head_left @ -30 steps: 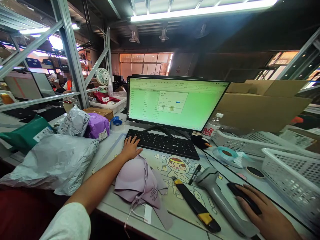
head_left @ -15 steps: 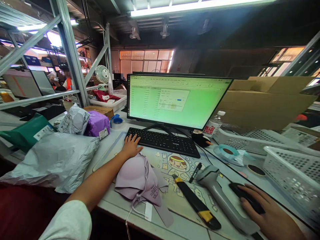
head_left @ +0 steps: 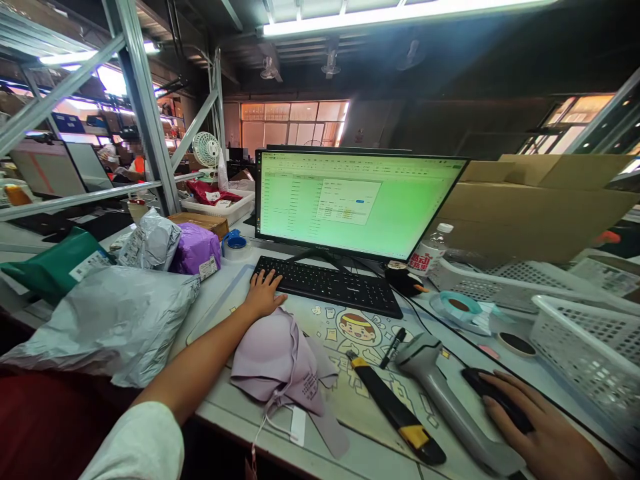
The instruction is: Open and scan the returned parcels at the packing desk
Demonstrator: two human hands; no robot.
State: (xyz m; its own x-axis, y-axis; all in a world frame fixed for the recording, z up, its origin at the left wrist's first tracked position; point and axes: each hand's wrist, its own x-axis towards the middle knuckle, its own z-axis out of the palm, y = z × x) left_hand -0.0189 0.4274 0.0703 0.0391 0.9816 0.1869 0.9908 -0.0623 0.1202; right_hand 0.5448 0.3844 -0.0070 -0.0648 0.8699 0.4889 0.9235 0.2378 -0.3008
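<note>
My left hand rests with spread fingers on the left end of a black keyboard. Below that wrist lies a folded lilac bra with a white tag and string. At the right, my right hand is wrapped over a black computer mouse. Beside the mouse lies a grey barcode scanner. Left of it are a black and yellow utility knife and a black marker. A monitor behind the keyboard shows a table with a small dialog window.
Grey and purple mailing bags crowd the left side. A blue tape roll stands left of the monitor. White plastic baskets, a bottle, a teal tape roll and a large cardboard box occupy the right. Another person sits far left.
Both hands stay where they were, on the keyboard and the mouse. The view has shifted very slightly; no object has visibly moved on the desk.
</note>
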